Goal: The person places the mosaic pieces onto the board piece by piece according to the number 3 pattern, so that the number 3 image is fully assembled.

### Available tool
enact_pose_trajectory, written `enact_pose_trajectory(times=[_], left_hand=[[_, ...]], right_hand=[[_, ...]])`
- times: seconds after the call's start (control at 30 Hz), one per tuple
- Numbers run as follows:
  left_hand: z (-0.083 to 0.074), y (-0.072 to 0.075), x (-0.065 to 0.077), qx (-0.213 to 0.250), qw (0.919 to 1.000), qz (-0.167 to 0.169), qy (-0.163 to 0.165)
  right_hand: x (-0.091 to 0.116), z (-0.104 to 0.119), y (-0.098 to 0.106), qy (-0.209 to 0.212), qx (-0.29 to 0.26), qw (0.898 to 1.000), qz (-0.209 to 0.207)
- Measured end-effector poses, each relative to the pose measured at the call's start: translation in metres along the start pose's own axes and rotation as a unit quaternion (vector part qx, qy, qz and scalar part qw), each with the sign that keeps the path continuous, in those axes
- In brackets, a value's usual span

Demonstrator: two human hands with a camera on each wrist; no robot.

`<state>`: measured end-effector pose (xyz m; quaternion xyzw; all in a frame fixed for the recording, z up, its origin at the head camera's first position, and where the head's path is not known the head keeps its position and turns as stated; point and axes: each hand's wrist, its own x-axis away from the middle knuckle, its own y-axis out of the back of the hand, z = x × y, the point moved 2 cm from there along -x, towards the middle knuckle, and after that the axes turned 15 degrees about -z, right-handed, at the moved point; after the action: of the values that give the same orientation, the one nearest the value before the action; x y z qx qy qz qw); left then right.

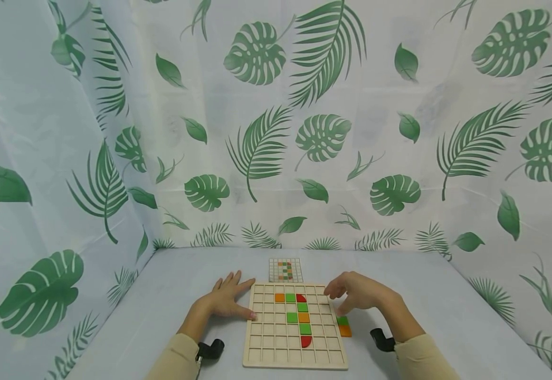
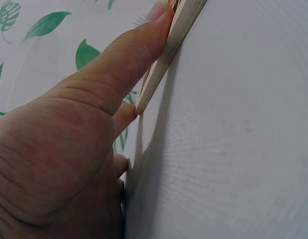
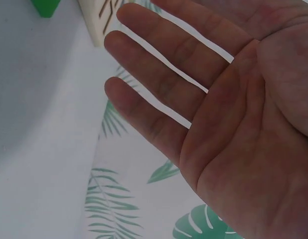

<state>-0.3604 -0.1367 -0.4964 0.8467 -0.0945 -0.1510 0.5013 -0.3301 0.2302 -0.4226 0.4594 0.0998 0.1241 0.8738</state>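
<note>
A light wooden grid board (image 1: 266, 357) lies on the table between the hands. Square orange (image 1: 279, 297) and green (image 1: 292, 317) tiles sit in its cells, along with two red pieces (image 1: 306, 342) that have a rounded side. My left hand (image 1: 226, 297) is spread flat at the board's left side, its thumb (image 2: 129, 62) and index finger touching the edge. Over the board's upper right edge hovers my right hand (image 1: 362, 292). Its fingers (image 3: 154, 82) are loosely bent and apart in the right wrist view, where no piece shows in them; the index fingertip is out of frame there.
Beside the board's right edge lie a loose green tile (image 1: 342, 321) and an orange tile (image 1: 345, 331). Behind the board, a printed card (image 1: 274, 270) shows a coloured grid pattern. A leaf-patterned curtain (image 1: 276, 221) hangs along the table's back and sides.
</note>
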Motion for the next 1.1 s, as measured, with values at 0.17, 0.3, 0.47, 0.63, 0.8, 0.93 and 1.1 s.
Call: enact_pose_trajectory(times=[0.17,0.3,0.47,0.63,0.8,0.93,1.1], left_hand=[[0.001,0.0,0.0,0.004,1.0,0.0,0.0],[0.001,-0.001,-0.001,0.004,1.0,0.0,0.001],[0.002,-0.001,-0.001,0.003,1.0,-0.001,0.002],[0.002,-0.001,-0.001,0.004,1.0,0.0,0.003],[0.004,-0.001,-0.002,0.002,1.0,0.003,0.002],[0.004,-0.001,-0.002,0.001,1.0,0.003,-0.001],[0.003,-0.001,-0.002,0.006,1.0,0.002,0.0]], right_hand=[[-0.001,-0.001,-0.001,-0.002,0.011,1.0,-0.001],[-0.001,-0.003,-0.003,-0.01,0.027,1.0,0.001],[0.0,-0.007,-0.006,-0.01,0.04,0.999,0.014],[0.0,-0.008,-0.008,-0.011,0.047,0.999,0.022],[0.0,-0.01,-0.009,0.006,0.048,0.998,0.034],[0.0,-0.012,-0.01,0.026,0.053,0.997,0.044],[0.0,-0.014,-0.012,0.026,0.066,0.997,0.041]])
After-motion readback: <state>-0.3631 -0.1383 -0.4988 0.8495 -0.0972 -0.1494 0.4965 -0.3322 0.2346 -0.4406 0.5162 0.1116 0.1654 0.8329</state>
